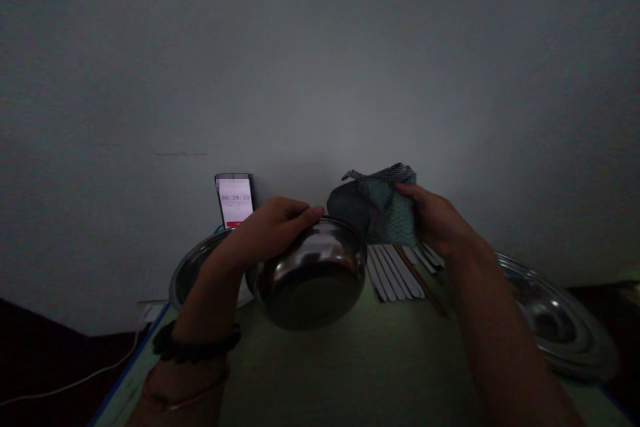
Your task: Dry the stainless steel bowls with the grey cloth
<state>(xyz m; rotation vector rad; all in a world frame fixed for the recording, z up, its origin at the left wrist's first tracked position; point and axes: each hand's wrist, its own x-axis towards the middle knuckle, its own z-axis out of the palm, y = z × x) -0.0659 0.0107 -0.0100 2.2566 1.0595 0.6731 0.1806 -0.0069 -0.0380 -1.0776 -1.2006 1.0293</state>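
My left hand [280, 223] grips the rim of a shiny metal bowl [315, 273], its thumb lying along the top edge. The bowl is tilted, so its outer side and base face me. To the right, my right hand [437, 213] pinches a grey-green cloth [393, 207] with a dotted dark border. The cloth hangs in folds just beyond the bowl's right rim; whether the two touch I cannot tell. Below the cloth, several flat, light-coloured metal pieces of cutlery [393, 273] lie side by side, their ends partly hidden, with a brown chopstick-like stick [425, 287] across their right side.
A phone [236, 200] showing a running timer leans against the wall [320, 80]. Behind my left forearm is a large metal basin [187, 270]. Metal plates or lids [560, 320] sit at the right edge of the greenish table [350, 373]. A white cable [100, 370] trails off left.
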